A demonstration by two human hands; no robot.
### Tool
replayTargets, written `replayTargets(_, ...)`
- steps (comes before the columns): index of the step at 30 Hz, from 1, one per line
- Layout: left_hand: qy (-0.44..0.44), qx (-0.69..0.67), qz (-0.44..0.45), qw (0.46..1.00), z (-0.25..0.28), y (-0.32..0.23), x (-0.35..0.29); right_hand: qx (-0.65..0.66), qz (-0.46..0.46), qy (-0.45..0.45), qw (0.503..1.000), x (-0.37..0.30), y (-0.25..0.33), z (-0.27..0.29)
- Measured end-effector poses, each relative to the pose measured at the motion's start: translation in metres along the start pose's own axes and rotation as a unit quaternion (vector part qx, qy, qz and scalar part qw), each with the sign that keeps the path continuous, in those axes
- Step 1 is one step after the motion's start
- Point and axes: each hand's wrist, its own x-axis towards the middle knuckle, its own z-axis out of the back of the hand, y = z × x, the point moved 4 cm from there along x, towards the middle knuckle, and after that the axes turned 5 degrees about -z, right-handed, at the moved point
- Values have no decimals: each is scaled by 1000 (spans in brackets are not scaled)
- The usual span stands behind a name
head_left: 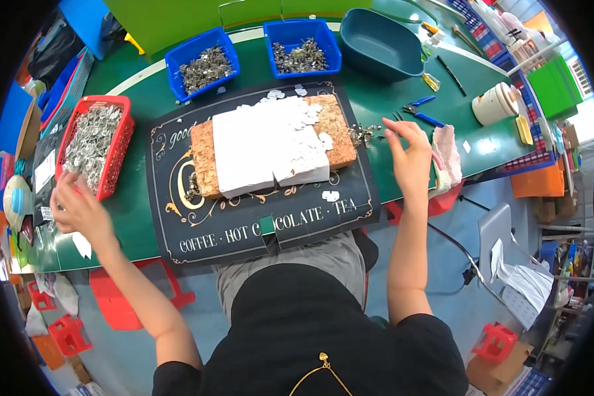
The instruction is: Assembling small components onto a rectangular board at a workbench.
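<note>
My left hand [81,210] is at the near end of a red basket [123,148] full of small silvery pieces. Its fingers are curled, and whatever they may hold is too small to make out. Reaching from the right, my right hand [412,155] has thumb and forefinger a little apart beside a small heap of dark metal pieces [361,136]. That heap sits at the right end of a cork block [336,119]. A white sheet [251,148] covers the block's middle, and small white flat pieces [308,113] cluster on its right part.
Under the block lies a black printed mat [310,224]. Blue trays [178,69] of metal pieces and a dark green tub [380,46] stand beyond it. Blue-handled pliers [424,111], a pink cloth [447,155] and a white jar [494,105] lie or stand on the right.
</note>
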Motion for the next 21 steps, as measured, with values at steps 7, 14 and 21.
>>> replayTargets(7,319,127,84,935,-77,100,-11,-94,33,31,995,20,-14,-22)
replayTargets(14,147,-327,114,926,23,-51,-11,16,-64,12,998,13,-9,-9)
replayTargets(21,200,-545,-116,806,75,-228,-19,320,-53,157,933,-31,60,-17)
